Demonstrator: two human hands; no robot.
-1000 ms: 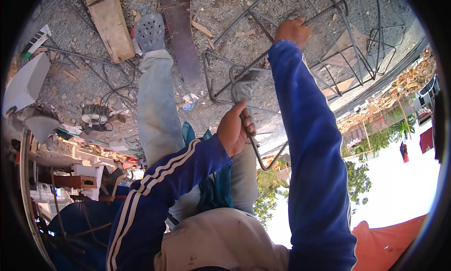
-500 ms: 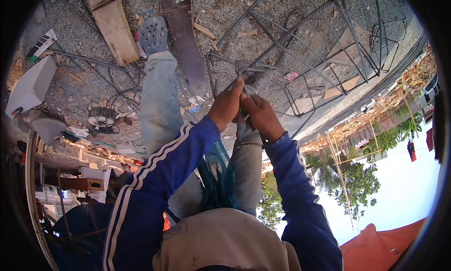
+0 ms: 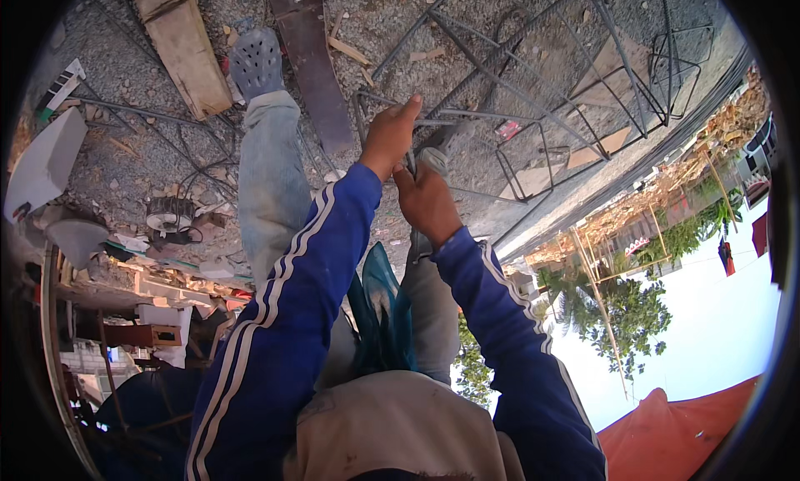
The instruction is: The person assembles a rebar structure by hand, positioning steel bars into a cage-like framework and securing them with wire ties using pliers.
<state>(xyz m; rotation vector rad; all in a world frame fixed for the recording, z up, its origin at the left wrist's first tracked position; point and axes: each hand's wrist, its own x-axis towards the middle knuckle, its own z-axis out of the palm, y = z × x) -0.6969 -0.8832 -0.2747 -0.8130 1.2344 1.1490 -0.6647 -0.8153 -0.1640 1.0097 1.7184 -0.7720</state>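
A cage of thin steel reinforcing bars lies on the ground ahead and to the right, its near end reaching my hands. My left hand is closed at that end, thumb stretched upward along the bars, its other fingers mostly hidden beneath. Just below and to the right, my right hand is curled into a closed grip. A short dark rod-like piece shows between the two hands; what the right fingers hold is hidden. Both hands are close together, over my bent leg.
A wooden plank and a dark board lie on the gravel ahead. My shoe rests between them. Loose bars and a white block-like piece lie at left. A coil of wire sits below them.
My right hand has moved down and left, and its wrist has turned, so it now sits lower than my left hand. My left hand has shifted slightly left and up.
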